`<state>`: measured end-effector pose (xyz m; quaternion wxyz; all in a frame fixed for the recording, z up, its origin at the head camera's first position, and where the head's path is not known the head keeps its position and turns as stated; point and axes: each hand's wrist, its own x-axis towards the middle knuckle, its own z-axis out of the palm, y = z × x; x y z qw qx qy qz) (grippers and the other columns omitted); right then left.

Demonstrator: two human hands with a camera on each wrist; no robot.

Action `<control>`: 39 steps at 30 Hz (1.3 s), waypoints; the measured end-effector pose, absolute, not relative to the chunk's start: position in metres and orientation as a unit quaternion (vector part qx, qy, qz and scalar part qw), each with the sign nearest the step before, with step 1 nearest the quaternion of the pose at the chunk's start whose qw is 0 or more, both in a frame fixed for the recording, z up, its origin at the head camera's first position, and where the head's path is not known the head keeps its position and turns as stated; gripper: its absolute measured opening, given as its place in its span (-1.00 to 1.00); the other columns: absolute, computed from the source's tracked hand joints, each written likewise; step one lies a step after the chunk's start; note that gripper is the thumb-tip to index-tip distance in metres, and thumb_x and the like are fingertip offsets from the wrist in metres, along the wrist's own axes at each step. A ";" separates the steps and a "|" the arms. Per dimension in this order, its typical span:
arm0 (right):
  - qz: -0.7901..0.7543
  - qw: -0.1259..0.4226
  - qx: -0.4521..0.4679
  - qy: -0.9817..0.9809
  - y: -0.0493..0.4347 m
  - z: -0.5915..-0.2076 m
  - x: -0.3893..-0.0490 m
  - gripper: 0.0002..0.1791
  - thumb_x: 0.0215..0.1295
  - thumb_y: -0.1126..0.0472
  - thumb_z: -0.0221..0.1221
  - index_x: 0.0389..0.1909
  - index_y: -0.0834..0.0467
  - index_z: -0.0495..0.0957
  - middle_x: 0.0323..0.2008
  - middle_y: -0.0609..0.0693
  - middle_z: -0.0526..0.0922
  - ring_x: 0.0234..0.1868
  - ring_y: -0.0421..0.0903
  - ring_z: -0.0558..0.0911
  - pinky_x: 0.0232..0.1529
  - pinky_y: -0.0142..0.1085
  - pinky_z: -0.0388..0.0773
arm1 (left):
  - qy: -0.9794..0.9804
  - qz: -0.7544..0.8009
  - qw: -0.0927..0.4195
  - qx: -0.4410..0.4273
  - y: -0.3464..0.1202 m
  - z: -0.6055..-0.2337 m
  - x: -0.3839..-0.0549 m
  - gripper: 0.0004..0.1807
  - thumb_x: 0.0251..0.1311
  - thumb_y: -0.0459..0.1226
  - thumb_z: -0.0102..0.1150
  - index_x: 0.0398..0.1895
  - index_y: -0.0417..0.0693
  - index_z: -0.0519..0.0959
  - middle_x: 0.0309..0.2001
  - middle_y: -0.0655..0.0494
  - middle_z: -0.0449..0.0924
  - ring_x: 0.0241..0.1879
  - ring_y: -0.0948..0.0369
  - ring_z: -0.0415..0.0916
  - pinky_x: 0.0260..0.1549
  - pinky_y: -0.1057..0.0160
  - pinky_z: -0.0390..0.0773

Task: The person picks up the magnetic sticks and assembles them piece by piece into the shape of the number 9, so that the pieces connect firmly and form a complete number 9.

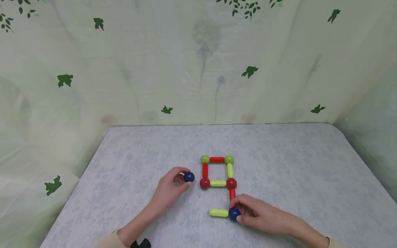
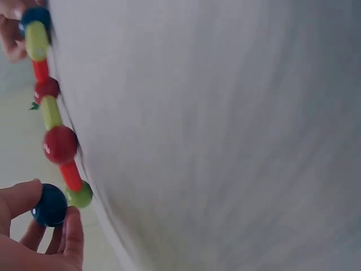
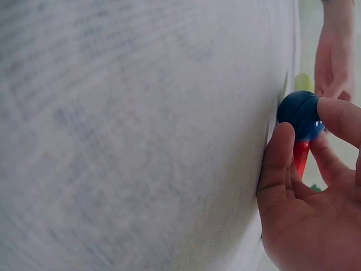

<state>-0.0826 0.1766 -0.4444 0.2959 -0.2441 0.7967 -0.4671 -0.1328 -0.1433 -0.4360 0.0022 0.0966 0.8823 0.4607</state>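
Note:
My left hand pinches a dark blue ball between thumb and fingers, just left of a square of rods and balls. Two green balls form its far corners, and two red balls its near ones. Red rods and yellow-green rods join them. From the near right corner another red rod runs toward me to a second blue ball, which my right hand grips between thumb and fingers. A yellow-green rod sticks out leftward from that ball, its other end free.
The pieces lie on a table with a pale grey-blue cloth. Behind it hangs a light green curtain printed with leaves and birds. A black object shows beside the left wrist at the bottom edge.

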 end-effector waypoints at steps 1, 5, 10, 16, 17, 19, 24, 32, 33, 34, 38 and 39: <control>-0.467 0.297 -0.243 0.797 0.176 -0.444 -0.083 -0.72 0.41 0.07 0.17 0.09 -0.19 0.44 -0.19 -0.12 0.49 -0.23 -0.15 0.49 -0.32 -0.35 0.46 | 0.882 0.462 0.009 0.093 -0.145 -0.436 -0.127 -0.58 0.08 -0.37 0.43 0.02 0.09 0.58 -0.17 0.22 0.56 -0.25 0.28 0.52 -0.22 0.27 0.56; -0.466 0.298 -0.241 0.798 0.176 -0.444 -0.084 -0.72 0.41 0.06 0.17 0.09 -0.17 0.44 -0.18 -0.12 0.49 -0.22 -0.14 0.48 -0.32 -0.35 0.46 | 0.879 0.467 0.050 0.085 -0.149 -0.435 -0.110 -0.60 0.07 -0.36 0.43 -0.03 0.11 0.57 -0.14 0.22 0.58 -0.26 0.29 0.54 -0.21 0.27 0.56; -0.464 0.293 -0.248 0.798 0.176 -0.444 -0.083 -0.72 0.42 0.06 0.16 0.10 -0.17 0.44 -0.19 -0.11 0.49 -0.23 -0.15 0.48 -0.33 -0.35 0.45 | 0.871 0.465 0.119 0.105 -0.148 -0.431 -0.098 -0.65 0.07 -0.31 0.43 -0.07 0.07 0.56 -0.18 0.16 0.60 -0.30 0.22 0.55 -0.28 0.28 0.56; -0.466 0.297 -0.239 0.798 0.175 -0.445 -0.083 -0.72 0.42 0.06 0.16 0.10 -0.17 0.44 -0.20 -0.11 0.49 -0.23 -0.14 0.48 -0.33 -0.35 0.45 | 0.854 0.463 0.187 0.143 -0.139 -0.434 -0.092 -0.67 0.05 -0.25 0.46 -0.11 0.11 0.59 -0.28 0.22 0.57 -0.31 0.18 0.48 -0.37 0.31 0.47; -0.466 0.297 -0.240 0.798 0.175 -0.445 -0.083 -0.72 0.42 0.06 0.16 0.10 -0.17 0.45 -0.20 -0.11 0.49 -0.23 -0.15 0.48 -0.33 -0.35 0.45 | 0.852 0.463 0.196 0.149 -0.138 -0.435 -0.092 -0.67 0.05 -0.24 0.46 -0.12 0.12 0.60 -0.29 0.23 0.56 -0.31 0.19 0.47 -0.38 0.32 0.46; -0.466 0.295 -0.242 0.798 0.175 -0.445 -0.083 -0.73 0.42 0.06 0.15 0.10 -0.16 0.45 -0.20 -0.11 0.49 -0.23 -0.15 0.48 -0.33 -0.35 0.44 | 0.842 0.471 0.212 0.157 -0.134 -0.437 -0.091 -0.68 0.05 -0.25 0.46 -0.12 0.13 0.60 -0.30 0.22 0.56 -0.33 0.19 0.46 -0.39 0.33 0.44; -0.461 0.290 -0.243 0.803 0.176 -0.445 -0.082 -0.73 0.42 0.05 0.15 0.09 -0.17 0.45 -0.21 -0.12 0.49 -0.25 -0.16 0.48 -0.34 -0.35 0.44 | 0.830 0.483 0.227 0.161 -0.127 -0.441 -0.090 -0.67 0.05 -0.25 0.47 -0.12 0.14 0.60 -0.31 0.20 0.54 -0.33 0.20 0.45 -0.40 0.34 0.43; -0.461 0.293 -0.224 0.807 0.174 -0.443 -0.081 -0.72 0.41 0.06 0.16 0.10 -0.17 0.46 -0.23 -0.10 0.50 -0.26 -0.13 0.50 -0.33 -0.34 0.46 | 0.829 0.486 0.236 0.145 -0.124 -0.441 -0.087 -0.67 0.04 -0.24 0.47 -0.12 0.14 0.59 -0.30 0.19 0.53 -0.38 0.19 0.42 -0.45 0.34 0.39; -0.463 0.292 -0.221 0.807 0.173 -0.443 -0.080 -0.71 0.41 0.07 0.16 0.10 -0.17 0.46 -0.23 -0.10 0.50 -0.26 -0.13 0.50 -0.32 -0.34 0.46 | 0.829 0.486 0.235 0.144 -0.125 -0.442 -0.086 -0.67 0.04 -0.24 0.47 -0.12 0.13 0.59 -0.29 0.19 0.53 -0.38 0.20 0.42 -0.44 0.34 0.39; -0.465 0.290 -0.219 0.808 0.173 -0.443 -0.079 -0.71 0.41 0.07 0.17 0.11 -0.17 0.46 -0.23 -0.10 0.50 -0.25 -0.12 0.50 -0.32 -0.34 0.46 | 0.829 0.486 0.234 0.143 -0.125 -0.442 -0.086 -0.67 0.04 -0.24 0.47 -0.12 0.14 0.58 -0.29 0.19 0.53 -0.37 0.20 0.42 -0.44 0.34 0.39; -0.468 0.284 -0.208 0.811 0.174 -0.444 -0.075 -0.66 0.41 0.07 0.17 0.16 -0.19 0.46 -0.22 -0.11 0.52 -0.25 -0.13 0.51 -0.31 -0.34 0.48 | 0.829 0.489 0.233 0.140 -0.125 -0.442 -0.083 -0.66 0.04 -0.24 0.47 -0.11 0.13 0.58 -0.29 0.19 0.52 -0.34 0.18 0.42 -0.43 0.34 0.39; -0.467 0.281 -0.206 0.813 0.174 -0.444 -0.074 -0.65 0.40 0.07 0.17 0.18 -0.19 0.47 -0.20 -0.13 0.54 -0.23 -0.14 0.52 -0.29 -0.35 0.50 | 0.829 0.489 0.232 0.139 -0.125 -0.442 -0.082 -0.65 0.05 -0.24 0.46 -0.10 0.12 0.58 -0.28 0.20 0.52 -0.32 0.18 0.42 -0.42 0.34 0.39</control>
